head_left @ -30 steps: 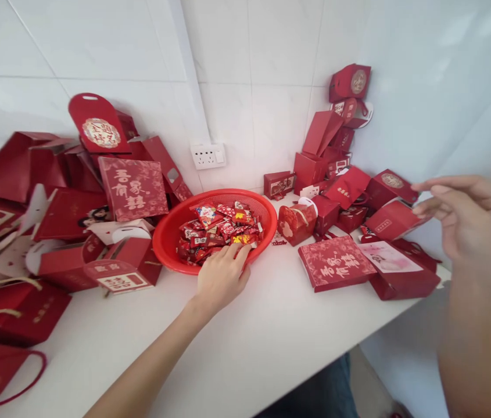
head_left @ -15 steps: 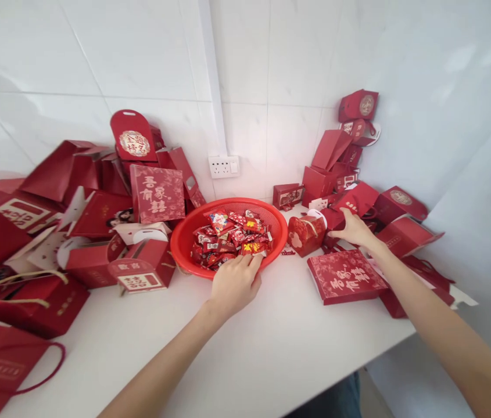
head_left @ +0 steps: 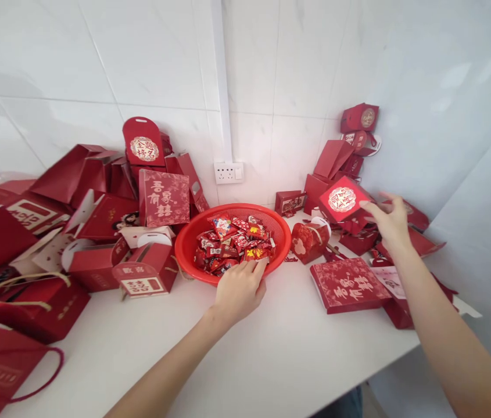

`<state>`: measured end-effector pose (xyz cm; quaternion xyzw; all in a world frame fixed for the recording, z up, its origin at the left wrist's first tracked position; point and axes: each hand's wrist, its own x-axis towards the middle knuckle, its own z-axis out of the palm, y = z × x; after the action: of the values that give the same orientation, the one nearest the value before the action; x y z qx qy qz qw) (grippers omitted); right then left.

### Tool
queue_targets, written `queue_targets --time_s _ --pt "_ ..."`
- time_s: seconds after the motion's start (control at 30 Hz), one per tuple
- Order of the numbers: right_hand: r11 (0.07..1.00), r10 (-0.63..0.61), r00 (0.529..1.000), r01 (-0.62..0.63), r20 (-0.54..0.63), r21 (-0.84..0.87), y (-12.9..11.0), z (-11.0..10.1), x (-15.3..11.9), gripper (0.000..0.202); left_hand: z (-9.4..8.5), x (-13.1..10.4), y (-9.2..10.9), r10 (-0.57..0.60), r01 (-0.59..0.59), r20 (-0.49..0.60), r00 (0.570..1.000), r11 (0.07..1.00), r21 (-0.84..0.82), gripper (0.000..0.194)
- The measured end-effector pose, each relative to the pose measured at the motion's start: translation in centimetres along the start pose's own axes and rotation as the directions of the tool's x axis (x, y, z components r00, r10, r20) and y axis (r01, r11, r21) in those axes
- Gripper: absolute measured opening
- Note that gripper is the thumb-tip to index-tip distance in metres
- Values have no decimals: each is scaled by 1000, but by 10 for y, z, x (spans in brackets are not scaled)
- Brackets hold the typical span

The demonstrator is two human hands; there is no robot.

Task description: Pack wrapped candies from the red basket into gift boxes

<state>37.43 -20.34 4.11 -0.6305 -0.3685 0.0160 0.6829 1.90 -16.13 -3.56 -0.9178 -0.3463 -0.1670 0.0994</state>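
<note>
A red plastic basket stands on the white table, holding several red-wrapped packets. My left hand rests at its front rim with the fingers bent over the edge; whether they pinch anything is hidden. On the right, my right hand grips the edge of a red box with a round pale-gold emblem, held tilted above the pile. Below it lies a flat red box with pale lettering. A small red box with a flower pattern sits beside the basket.
Many red gift boxes and bags crowd the left side. More boxes are stacked in the right corner against the wall. A socket is on the tiled wall. The table's front edge runs along the lower right.
My right hand has moved right and slightly up, and now holds the red box with the emblem raised from the pile. My left hand stays at the basket's rim. The view has shifted slightly.
</note>
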Motion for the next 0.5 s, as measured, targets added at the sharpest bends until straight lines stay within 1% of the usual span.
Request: queue_targets --time_s 0.03,0.07,0.1,0.13,0.17,0.2,0.27,0.3,0.37,0.43,0.5 --pt "988 71 996 -77 52 134 -7 1 -5 58 0 0 0 -5 5 -9 1000 1000 -18 46" --pt "957 137 978 -171 155 236 -13 2 -12 53 -1 -1 -1 -9 8 -22 1000 999 -46 47" --pt "921 172 948 -252 269 297 -20 5 -20 47 -3 -1 -2 -11 7 -39 999 996 -87 48" --pt "892 175 906 -312 385 328 -27 8 -31 45 -5 -1 -3 -7 -2 -59 998 989 -148 47" --pt "871 157 871 -344 465 350 -32 12 -43 45 -8 -2 -4 2 -22 -87 996 973 -231 46" --pt "860 118 860 -338 496 382 -37 17 -55 47 -11 -2 -6 10 -53 -129 992 942 -330 45" --pt "838 69 833 -347 549 421 -43 29 -82 52 -20 -4 -8 3 -135 -243 970 838 -528 40" --pt "818 57 830 -357 554 450 -43 35 -94 52 -25 -5 -8 -21 -174 -302 953 777 -604 38" --pt "765 52 821 -399 568 506 -42 47 -117 48 -37 -9 -5 -85 -230 -388 918 683 -694 40" --pt "705 75 801 -464 594 537 -40 58 -135 43 -49 -15 0 -126 -262 -442 888 653 -711 48" --pt "625 117 766 -551 632 553 -39 67 -151 40 -60 -21 7 -135 -278 -492 860 683 -675 51"
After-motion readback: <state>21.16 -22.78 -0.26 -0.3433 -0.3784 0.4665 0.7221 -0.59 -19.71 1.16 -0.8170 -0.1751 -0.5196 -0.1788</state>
